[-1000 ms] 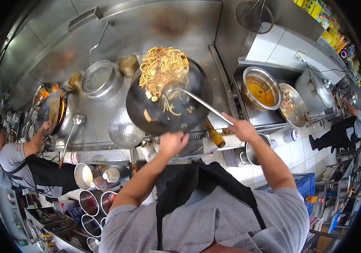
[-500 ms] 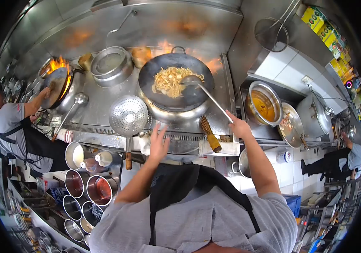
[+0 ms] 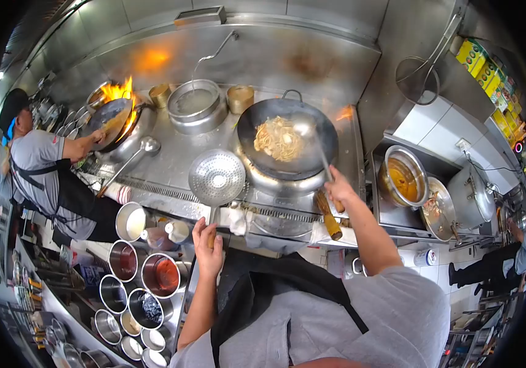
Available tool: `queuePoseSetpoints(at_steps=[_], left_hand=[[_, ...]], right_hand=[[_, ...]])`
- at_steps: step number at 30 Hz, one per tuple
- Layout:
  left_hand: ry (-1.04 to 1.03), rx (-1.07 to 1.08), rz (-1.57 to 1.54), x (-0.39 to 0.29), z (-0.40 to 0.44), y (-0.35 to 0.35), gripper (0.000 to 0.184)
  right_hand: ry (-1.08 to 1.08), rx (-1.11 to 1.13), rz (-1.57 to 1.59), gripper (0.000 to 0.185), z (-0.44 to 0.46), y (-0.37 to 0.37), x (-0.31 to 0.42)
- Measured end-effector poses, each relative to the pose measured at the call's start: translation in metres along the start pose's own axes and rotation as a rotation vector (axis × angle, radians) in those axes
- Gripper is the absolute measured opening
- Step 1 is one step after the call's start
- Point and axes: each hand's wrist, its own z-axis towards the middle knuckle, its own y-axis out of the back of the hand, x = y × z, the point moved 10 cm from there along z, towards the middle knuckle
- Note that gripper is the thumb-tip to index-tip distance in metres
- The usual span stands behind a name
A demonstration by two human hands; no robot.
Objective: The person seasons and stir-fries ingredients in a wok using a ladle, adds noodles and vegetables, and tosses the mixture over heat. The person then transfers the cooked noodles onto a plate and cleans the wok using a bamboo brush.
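Noodles (image 3: 277,141) are sitting in wok (image 3: 246,132), likely soft, slippery; right hand (image 3: 338,187) is gripping ladle (image 3: 303,126), probably stiff, best held by handle (image 3: 324,161); left hand (image 3: 209,248) is hovering at skimmer (image 3: 217,178), hold unclear.

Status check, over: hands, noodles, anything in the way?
Right hand gripping ladle; left hand at strainer handle, grip unclear. Noodles in wok. Brush close by, on the near side of the wok.

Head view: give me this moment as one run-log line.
right hand: holding ladle | left hand: at perforated skimmer, grip on handle unclear | wok: noodles inside, ladle bowl by them, contact unclear
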Motion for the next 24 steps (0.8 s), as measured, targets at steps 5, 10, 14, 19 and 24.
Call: queuePoseSetpoints(at_steps=[5, 10, 14, 19, 24], left_hand=[[0.006, 0.055, 0.109, 0.037, -0.043, 0.032, 0.034], [0.148, 0.123, 0.014, 0.052, -0.056, 0.015, 0.03], [0.153, 0.164, -0.029, 0.052, -0.049, -0.004, 0.028], [-0.043, 0.311, 0.072, 0.0, 0.003, -0.075, 0.03], [-0.444, 0.349, 0.207, -0.108, 0.065, -0.213, 0.052]], right_hand=[[0.091, -0.247, -0.32, 0.078, 0.056, -0.016, 0.041], [0.185, -0.001, -0.829, 0.08, 0.017, -0.021, 0.039], [0.17, 0.071, -1.233, 0.081, -0.04, 0.054, 0.013], [0.081, -0.046, -1.032, 0.084, -0.032, 0.078, -0.013], [0.042, -0.171, -0.719, 0.087, 0.0, 0.073, -0.042]])
